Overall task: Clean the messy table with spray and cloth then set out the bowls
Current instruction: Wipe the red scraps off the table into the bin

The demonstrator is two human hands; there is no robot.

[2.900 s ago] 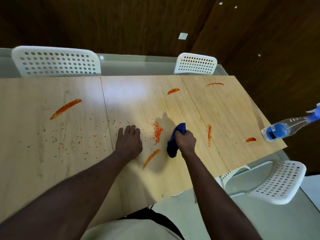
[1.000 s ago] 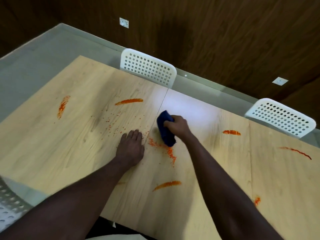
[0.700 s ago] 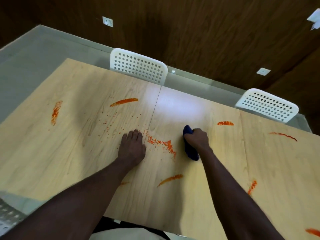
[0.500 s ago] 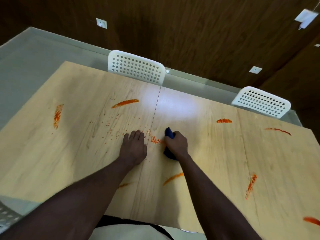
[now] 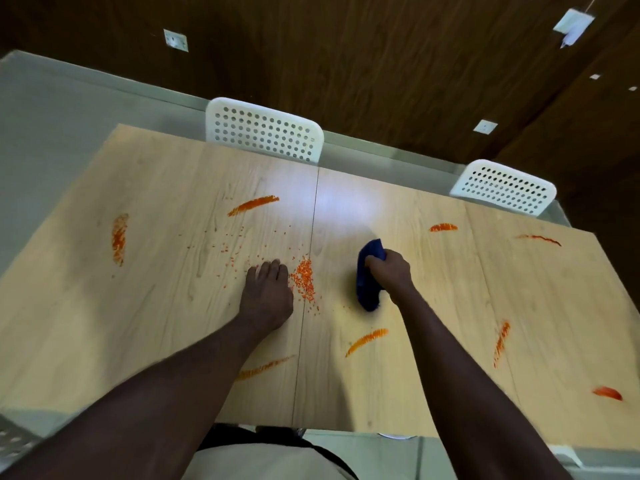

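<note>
A person leans over a light wood-grain worktop (image 5: 173, 306) built of panels that meet at thin seams. The left hand (image 5: 266, 296) lies flat on it, palm down, fingers straight and close together, just left of 1 seam. Touching the right side of those fingers is a heap of small orange crumbs (image 5: 304, 282), which straddles the seam, with looser crumbs scattered to the far left of it.

The right hand (image 5: 389, 277) has its fingers curled tightly round a bunched dark blue cloth (image 5: 369, 282) and holds it down on the worktop, to the right of the crumb heap and apart from it. The cloth sticks out past the hand on both the far and the near side.

Across the surface run 8 orange smears (image 5: 254, 205): 2 on the far left, 2 near the body between the forearms, 2 on the far right and 2 on the near right.

Beyond the far edge stand 2 white perforated plastic chairs (image 5: 265, 131), backed by a dark wood-panelled wall (image 5: 346, 46).
</note>
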